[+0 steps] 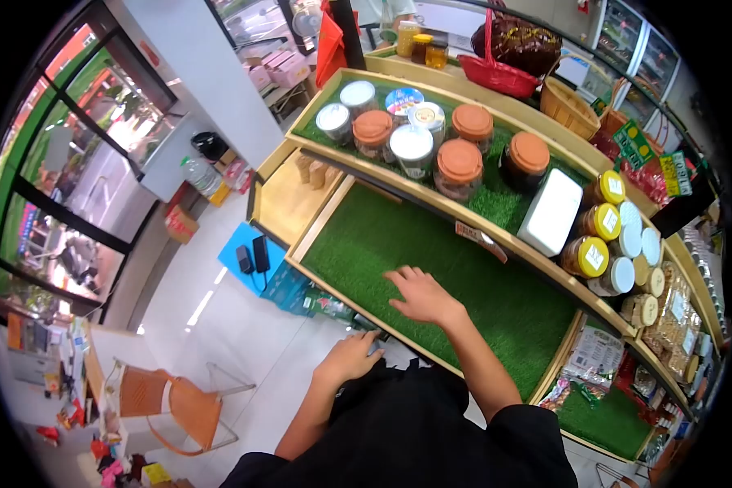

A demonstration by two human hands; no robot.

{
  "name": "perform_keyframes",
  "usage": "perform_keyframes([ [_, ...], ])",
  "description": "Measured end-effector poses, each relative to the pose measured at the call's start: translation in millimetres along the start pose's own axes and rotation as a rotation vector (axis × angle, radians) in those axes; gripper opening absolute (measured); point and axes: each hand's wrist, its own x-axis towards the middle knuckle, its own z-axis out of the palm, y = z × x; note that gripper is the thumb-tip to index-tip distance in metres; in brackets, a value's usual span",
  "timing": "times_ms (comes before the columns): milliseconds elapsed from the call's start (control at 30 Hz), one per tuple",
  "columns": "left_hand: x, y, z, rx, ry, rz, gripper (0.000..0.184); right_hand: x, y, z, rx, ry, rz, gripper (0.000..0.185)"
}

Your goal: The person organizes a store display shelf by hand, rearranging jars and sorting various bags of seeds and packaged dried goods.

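My right hand is over the green artificial turf of the lower shelf, fingers spread and nothing in them. I cannot tell whether its fingertips touch the turf. Close to my body, my left hand is by the shelf's wooden front edge. Its fingers are curled, with a small greyish bit showing beside them that I cannot make out. On the upper shelf above stand several jars with orange lids and white lids, plus a white rectangular box.
Yellow-lidded jars stand at the right end of the upper shelf. A blue box with a black phone on it is left of the shelf. A chair stands at lower left. Baskets line the top.
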Motion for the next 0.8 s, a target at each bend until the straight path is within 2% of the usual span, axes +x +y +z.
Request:
perform_keyframes([
  [67, 23, -6, -4, 0.087, 0.098, 0.116, 0.058, 8, -1, -43, 0.02, 0.31, -0.188, 0.056],
  [100, 41, -18, -13, -0.042, 0.071, 0.205, 0.058, 31, -20, -80, -0.095, 0.31, -0.165, 0.056],
  [133, 47, -47, -58, 0.028, 0.116, 0.243, 0.058, 71, -41, -106, -0.143, 0.507, -0.231, 0.057],
  [200, 68, -67, -77, 0.019, 0.135, 0.328, 0.061, 111, -42, -143, -0.226, 0.674, -0.19, 0.061],
  [267, 81, -77, -118, 0.047, 0.168, 0.316, 0.066, 154, -44, -184, -0.271, 0.761, -0.179, 0.066],
  [300, 91, -76, -132, 0.038, 0.179, 0.314, 0.067, 171, -40, -200, -0.311, 0.73, -0.176, 0.07],
  [367, 129, -87, -170, -0.099, 0.273, 0.506, 0.073, 207, -43, -227, -0.474, 0.76, -0.117, 0.072],
  [433, 154, -80, -212, -0.186, 0.517, 0.616, 0.081, 236, -54, -238, -0.465, 0.719, -0.134, 0.071],
  [500, 186, -76, -254, -0.254, 0.74, 0.557, 0.088, 272, -62, -226, -0.389, 0.756, -0.185, 0.065],
  [567, 224, -71, -299, -0.454, 0.879, 0.511, 0.097, 299, -63, -198, -0.366, 0.774, -0.08, 0.058],
  [600, 244, -71, -315, -0.482, 0.921, 0.496, 0.101, 307, -58, -183, -0.445, 0.843, -0.096, 0.053],
  [667, 286, -69, -335, -0.576, 1.005, 0.479, 0.11, 310, -42, -161, -0.539, 0.942, 0.032, 0.055],
  [700, 294, -69, -340, -0.592, 1.006, 0.476, 0.11, 311, -33, -149, -0.519, 1.025, 0.088, 0.055],
  [767, 306, -71, -344, -0.557, 0.866, 0.622, 0.11, 303, -25, -127, -0.581, 1.002, 0.12, 0.056],
  [800, 304, -70, -348, -0.624, 0.773, 0.609, 0.102, 303, -29, -123, -0.623, 1.002, 0.16, 0.057],
])
